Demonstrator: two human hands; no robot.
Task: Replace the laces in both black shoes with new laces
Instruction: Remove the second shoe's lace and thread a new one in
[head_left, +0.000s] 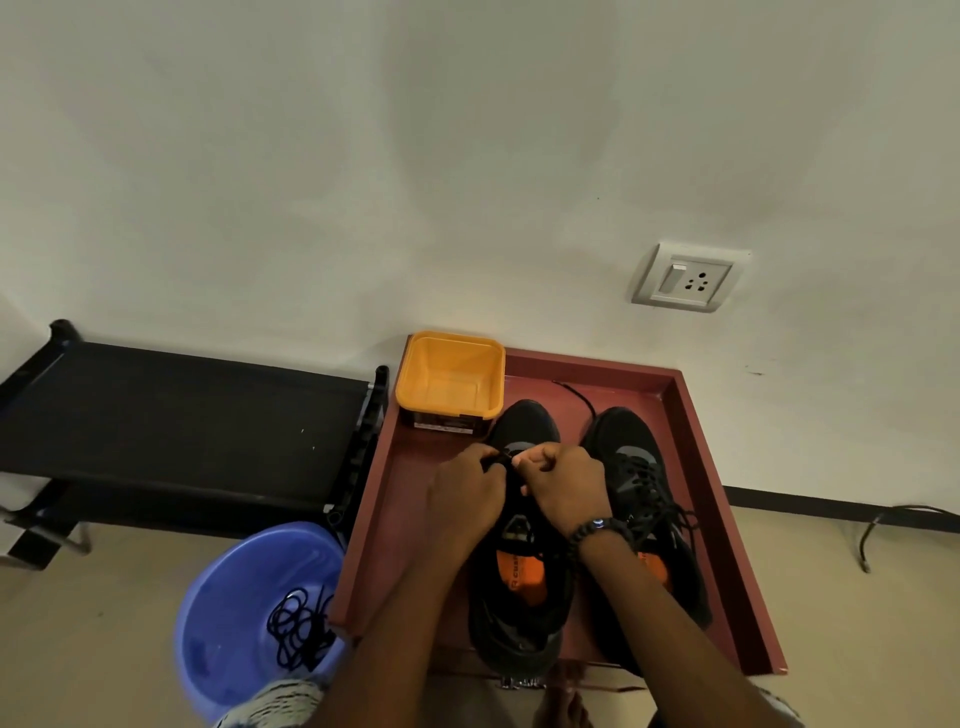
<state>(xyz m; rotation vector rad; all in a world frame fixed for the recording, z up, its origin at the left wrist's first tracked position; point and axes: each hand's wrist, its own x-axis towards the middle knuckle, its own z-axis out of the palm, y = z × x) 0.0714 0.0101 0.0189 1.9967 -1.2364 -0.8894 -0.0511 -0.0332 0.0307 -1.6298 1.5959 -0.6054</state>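
head | left hand (467, 488), right hand (563, 483) pinch lace (501, 460) | left shoe (522, 545)

Both forearms reach up from the bottom edge to the lower middle of the frame, where the left hand (467, 488) and right hand (563, 480) meet with fingers curled, the right wrist banded.

The two black shoes (524, 582) (641, 499) look like matt woven cloth, with glossy orange insoles. The red tray (415, 467) has a smooth, dull painted finish. At its 11 o'clock corner stands a yellow tub (451, 374) of smooth plastic. At 8 o'clock, the blue basin (234, 613) is shiny plastic.
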